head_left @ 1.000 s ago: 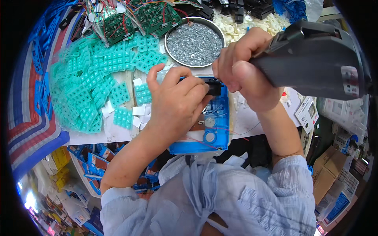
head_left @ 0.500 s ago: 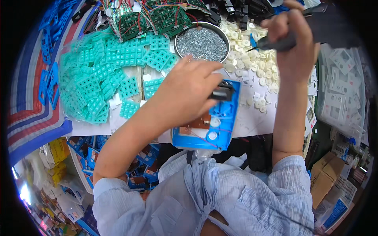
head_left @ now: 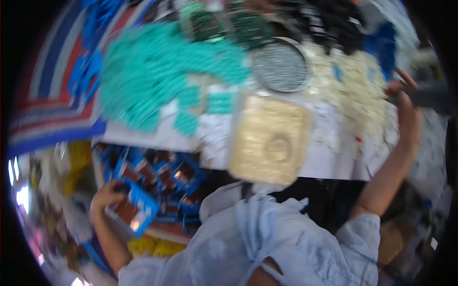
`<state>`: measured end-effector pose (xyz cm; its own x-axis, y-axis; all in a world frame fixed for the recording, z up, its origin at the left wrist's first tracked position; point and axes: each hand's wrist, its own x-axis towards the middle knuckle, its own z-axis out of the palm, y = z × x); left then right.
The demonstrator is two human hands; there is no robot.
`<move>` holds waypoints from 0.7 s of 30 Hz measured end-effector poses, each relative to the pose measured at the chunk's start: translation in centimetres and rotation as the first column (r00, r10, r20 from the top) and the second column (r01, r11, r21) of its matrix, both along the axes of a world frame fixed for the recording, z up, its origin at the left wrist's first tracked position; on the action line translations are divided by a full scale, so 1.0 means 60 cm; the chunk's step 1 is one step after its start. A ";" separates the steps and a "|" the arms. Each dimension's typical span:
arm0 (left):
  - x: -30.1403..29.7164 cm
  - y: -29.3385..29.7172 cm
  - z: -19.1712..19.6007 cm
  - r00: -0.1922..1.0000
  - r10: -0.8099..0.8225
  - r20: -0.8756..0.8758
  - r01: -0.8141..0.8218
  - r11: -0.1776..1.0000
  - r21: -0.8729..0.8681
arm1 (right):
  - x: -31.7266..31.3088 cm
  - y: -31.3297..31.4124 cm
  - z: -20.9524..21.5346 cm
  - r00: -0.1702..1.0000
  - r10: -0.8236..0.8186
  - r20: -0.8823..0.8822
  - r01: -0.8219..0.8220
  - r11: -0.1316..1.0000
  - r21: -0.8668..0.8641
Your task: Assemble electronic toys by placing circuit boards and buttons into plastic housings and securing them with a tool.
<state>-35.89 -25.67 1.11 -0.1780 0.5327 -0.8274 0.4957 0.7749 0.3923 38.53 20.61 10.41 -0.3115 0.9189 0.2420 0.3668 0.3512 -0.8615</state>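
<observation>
The whole view is smeared by motion, so fine detail is lost. The left hand is low at the person's left, below the desk edge, its fingers closed on the upper corner of a blue frame with brownish insets, held over a stack of similar blue frames. The right hand is up at the far right of the desk, wrapped around a dark tool that the picture's rim cuts off; its tip cannot be made out. On the desk in front of the body lies a tan square pad. Behind it sit a round metal tray of grey bits, a blurred heap of teal pieces and a spread of whitish small parts.
</observation>
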 end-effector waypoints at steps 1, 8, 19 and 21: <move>-0.028 -0.048 -0.027 0.972 0.232 -0.029 -0.231 0.973 0.024 | 0.035 0.015 -0.016 0.999 -0.008 -0.050 0.006 0.999 -0.054; -0.053 -0.292 -0.316 -0.108 0.907 0.406 -0.897 -0.266 0.355 | 0.119 0.103 -0.061 0.960 -0.119 -0.255 0.040 0.955 -0.295; -0.106 -0.131 -0.285 0.282 0.934 -0.219 -0.620 0.351 0.702 | 0.036 0.103 -0.050 0.942 -0.036 -0.333 -0.045 0.971 -0.234; -0.027 -0.101 -0.317 0.170 0.432 -0.886 -0.092 0.902 0.422 | 0.055 0.118 -0.068 0.927 -0.043 -0.374 -0.068 0.958 -0.279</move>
